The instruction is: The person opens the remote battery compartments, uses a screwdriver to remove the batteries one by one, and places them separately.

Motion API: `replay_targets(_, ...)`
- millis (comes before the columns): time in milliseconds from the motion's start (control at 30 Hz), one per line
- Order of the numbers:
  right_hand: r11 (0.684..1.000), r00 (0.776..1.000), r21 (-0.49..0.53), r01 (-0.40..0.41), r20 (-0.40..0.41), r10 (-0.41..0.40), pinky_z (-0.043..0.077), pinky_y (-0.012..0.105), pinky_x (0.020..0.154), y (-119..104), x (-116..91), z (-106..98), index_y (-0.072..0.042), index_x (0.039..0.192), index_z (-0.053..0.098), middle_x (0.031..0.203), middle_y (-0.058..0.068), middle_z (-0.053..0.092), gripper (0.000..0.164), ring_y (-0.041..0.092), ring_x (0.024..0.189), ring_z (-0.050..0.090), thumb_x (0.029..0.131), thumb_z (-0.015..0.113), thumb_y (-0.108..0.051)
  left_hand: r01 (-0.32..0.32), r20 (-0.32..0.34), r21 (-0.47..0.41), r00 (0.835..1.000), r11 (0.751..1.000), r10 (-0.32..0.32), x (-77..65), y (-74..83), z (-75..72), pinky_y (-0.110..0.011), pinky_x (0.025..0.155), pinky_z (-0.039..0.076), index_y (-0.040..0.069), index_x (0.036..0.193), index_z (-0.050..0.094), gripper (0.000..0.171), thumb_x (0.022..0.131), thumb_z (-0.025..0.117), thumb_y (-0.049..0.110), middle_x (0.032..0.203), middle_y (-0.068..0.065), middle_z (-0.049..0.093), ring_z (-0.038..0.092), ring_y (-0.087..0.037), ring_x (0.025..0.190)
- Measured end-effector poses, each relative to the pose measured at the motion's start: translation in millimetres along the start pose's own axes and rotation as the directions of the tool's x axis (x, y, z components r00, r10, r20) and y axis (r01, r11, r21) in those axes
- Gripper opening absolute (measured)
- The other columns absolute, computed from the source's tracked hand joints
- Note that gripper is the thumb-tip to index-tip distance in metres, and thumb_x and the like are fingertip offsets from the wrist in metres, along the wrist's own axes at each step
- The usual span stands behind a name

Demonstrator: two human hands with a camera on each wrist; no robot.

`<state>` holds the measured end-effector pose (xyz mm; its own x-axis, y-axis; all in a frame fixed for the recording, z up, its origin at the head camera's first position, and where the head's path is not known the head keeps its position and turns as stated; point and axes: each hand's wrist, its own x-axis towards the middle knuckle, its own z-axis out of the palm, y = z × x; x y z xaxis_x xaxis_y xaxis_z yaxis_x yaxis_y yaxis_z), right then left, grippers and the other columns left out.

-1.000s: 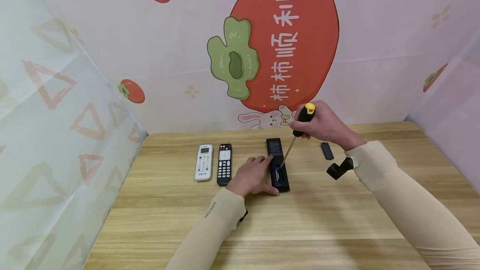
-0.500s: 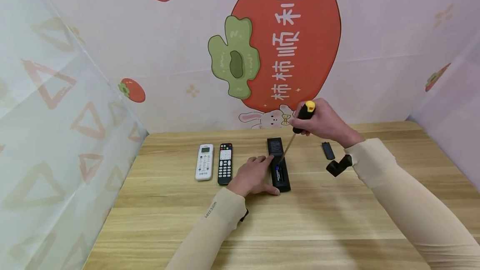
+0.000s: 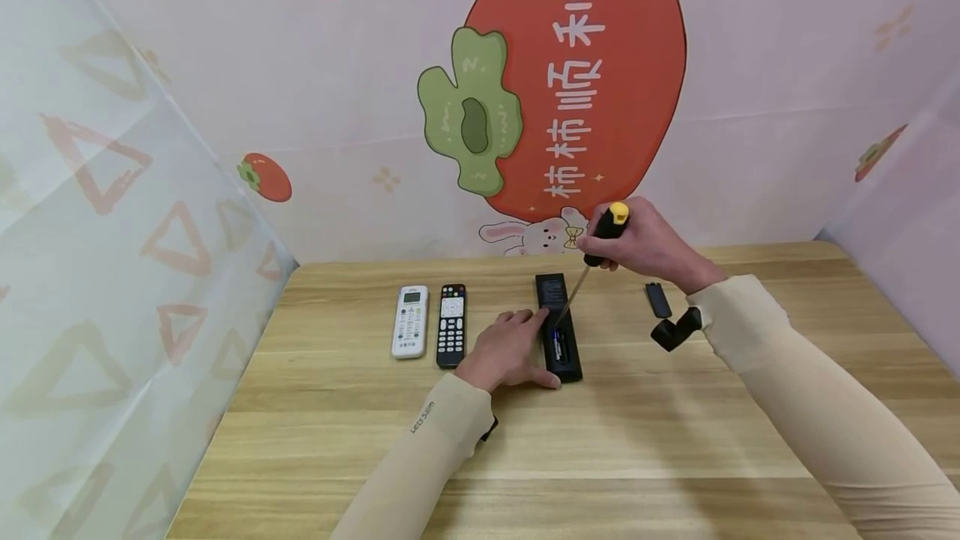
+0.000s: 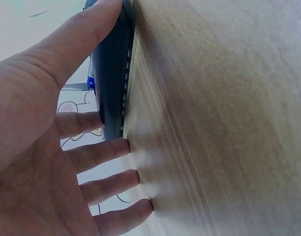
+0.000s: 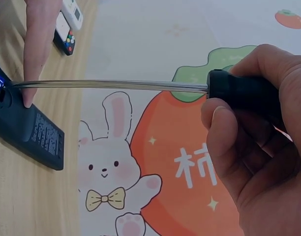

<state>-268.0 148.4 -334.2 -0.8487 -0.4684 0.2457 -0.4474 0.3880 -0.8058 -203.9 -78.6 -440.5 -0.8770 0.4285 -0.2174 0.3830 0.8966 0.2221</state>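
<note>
A black remote control (image 3: pixel 552 292) lies back side up on the table, its battery compartment uncovered. A blue battery (image 3: pixel 558 347) shows inside. My left hand (image 3: pixel 510 350) rests at its left side; in the left wrist view the thumb (image 4: pixel 81 42) presses the near end, the index fingertip touches the side, and the other fingers stand straight against the table. My right hand (image 3: pixel 651 242) grips the handle of a screwdriver (image 3: pixel 610 227), black with a yellow end. In the right wrist view its long shaft (image 5: pixel 126 84) reaches the compartment at the battery's end.
A white remote (image 3: pixel 409 323) and a black remote with white buttons (image 3: pixel 452 327) lie to the left on the wooden table (image 3: pixel 585 457). A small black battery cover (image 3: pixel 658 300) lies right of the worked remote. Printed cloth walls (image 3: pixel 352 107) stand behind and beside the table.
The screwdriver tip has shifted slightly toward the far end of the battery compartment. My left hand stays in place on the remote. The head view has tilted slightly.
</note>
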Motion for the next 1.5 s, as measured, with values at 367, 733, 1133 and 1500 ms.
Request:
replay_targets(367,0.999,1.0,0.021,-0.028,0.007,0.028,0.059,0.036,0.056,1.7,1.2,-1.7,-0.001,0.089,0.066,0.087,0.015,0.064,0.014,0.034,0.061,0.065,0.093,0.074,-0.011,0.005,0.005,-0.009,1.0,1.0,-0.005,0.4,0.5,-0.9,-0.046,0.112,0.04,0.018,0.161,0.031,0.11,0.075,0.08,0.065,0.157,-0.007,0.042,0.04,-0.033,0.142)
replay_targets(733,0.997,0.998,0.045,-0.054,-0.018,0.055,0.058,0.036,0.055,0.9,-0.8,-3.0,-0.001,0.087,0.067,0.087,0.015,0.064,0.013,0.034,0.06,0.064,0.092,0.076,-0.009,0.011,0.015,-0.006,1.0,1.0,-0.011,1.5,0.3,-0.6,-0.047,0.113,0.039,0.018,0.161,0.031,0.11,0.075,0.08,0.066,0.158,-0.007,0.04,0.039,-0.033,0.143)
replay_targets(1133,0.996,0.997,0.065,-0.062,-0.034,0.064,0.057,0.036,0.055,-7.0,-4.5,-9.2,-0.001,0.086,0.068,0.086,0.015,0.066,0.015,0.029,0.059,0.064,0.092,0.076,-0.012,0.012,0.01,-0.017,1.0,1.0,-0.012,1.0,0.7,-0.6,-0.047,0.113,0.039,0.018,0.161,0.032,0.11,0.074,0.081,0.065,0.158,-0.008,0.041,0.039,-0.033,0.143)
replay_targets(1500,0.999,1.0,0.049,-0.014,-0.022,0.015,0.058,0.033,0.056,-6.6,-11.5,-15.7,0.001,0.086,0.069,0.089,0.016,0.068,0.015,0.026,0.059,0.065,0.094,0.073,-0.012,0.004,0.01,-0.006,1.0,1.0,-0.004,1.2,0.6,-0.6,-0.047,0.112,0.04,0.018,0.161,0.03,0.11,0.075,0.08,0.065,0.158,-0.007,0.04,0.039,-0.033,0.143)
